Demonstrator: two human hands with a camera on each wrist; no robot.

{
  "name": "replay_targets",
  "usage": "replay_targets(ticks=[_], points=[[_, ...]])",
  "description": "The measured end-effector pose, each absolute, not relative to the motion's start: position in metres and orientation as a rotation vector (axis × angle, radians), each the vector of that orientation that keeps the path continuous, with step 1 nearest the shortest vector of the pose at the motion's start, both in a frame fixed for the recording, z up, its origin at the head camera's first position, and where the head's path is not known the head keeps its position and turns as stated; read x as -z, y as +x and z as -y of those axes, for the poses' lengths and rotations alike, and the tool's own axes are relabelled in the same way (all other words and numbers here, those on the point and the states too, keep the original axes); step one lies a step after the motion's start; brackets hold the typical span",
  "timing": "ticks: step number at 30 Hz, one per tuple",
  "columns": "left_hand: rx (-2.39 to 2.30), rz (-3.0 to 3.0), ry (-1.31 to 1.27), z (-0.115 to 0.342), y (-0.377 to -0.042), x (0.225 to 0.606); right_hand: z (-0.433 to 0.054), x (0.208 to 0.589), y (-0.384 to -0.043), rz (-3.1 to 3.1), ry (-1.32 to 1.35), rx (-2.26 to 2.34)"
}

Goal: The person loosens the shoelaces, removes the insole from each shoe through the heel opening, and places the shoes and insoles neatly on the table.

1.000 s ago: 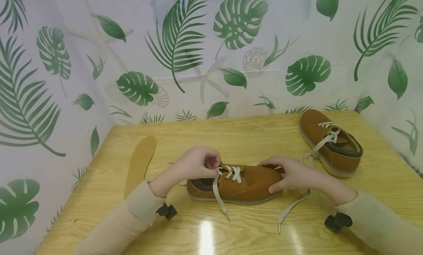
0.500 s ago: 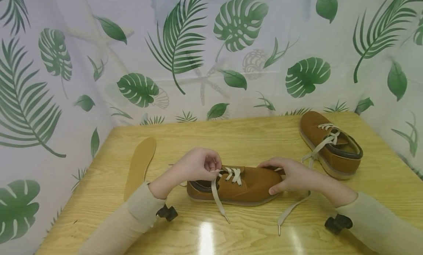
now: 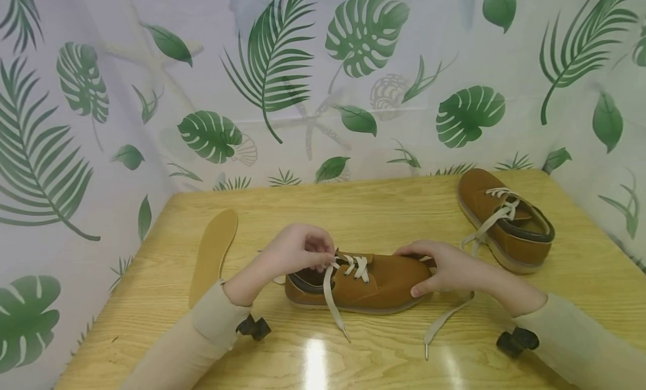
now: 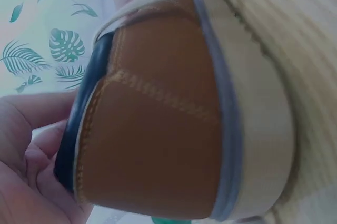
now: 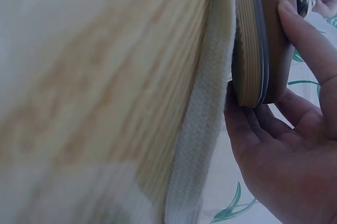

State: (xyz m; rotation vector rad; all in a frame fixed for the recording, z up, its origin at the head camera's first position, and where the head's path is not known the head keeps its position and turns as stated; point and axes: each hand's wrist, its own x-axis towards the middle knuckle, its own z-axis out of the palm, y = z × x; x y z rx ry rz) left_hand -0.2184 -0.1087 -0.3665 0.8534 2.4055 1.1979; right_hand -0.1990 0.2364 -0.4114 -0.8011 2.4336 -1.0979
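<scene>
A brown leather shoe (image 3: 391,283) lies on its sole in the middle of the table, toe to the right. At its opening my left hand (image 3: 299,249) pinches the cream shoelace (image 3: 329,297) beside the top eyelets; the lace's loose end hangs over the near side. My right hand (image 3: 449,266) grips the toe, thumb on the near side and fingers round the far side. In the left wrist view the shoe's heel (image 4: 152,145) fills the middle and covers part of the left hand. The right wrist view has the right hand (image 5: 295,150) around the toe and sole.
A second brown shoe (image 3: 504,221) stands at the back right, its long lace trailing past the right hand to a metal tip (image 3: 426,351). A tan insole (image 3: 214,252) lies at the left. A leaf-print cloth (image 3: 313,98) hangs behind the wooden table (image 3: 282,210).
My left fingers shift slightly at the lace by the top eyelets. The right hand and the shoe stay in place.
</scene>
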Motion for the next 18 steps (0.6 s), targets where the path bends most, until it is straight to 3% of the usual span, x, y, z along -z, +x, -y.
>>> replay_targets(ticks=[18], points=[[-1.108, -2.198, 0.909, 0.111, -0.228, 0.364, -0.237, 0.411, -0.198, -2.445, -0.827, 1.088]])
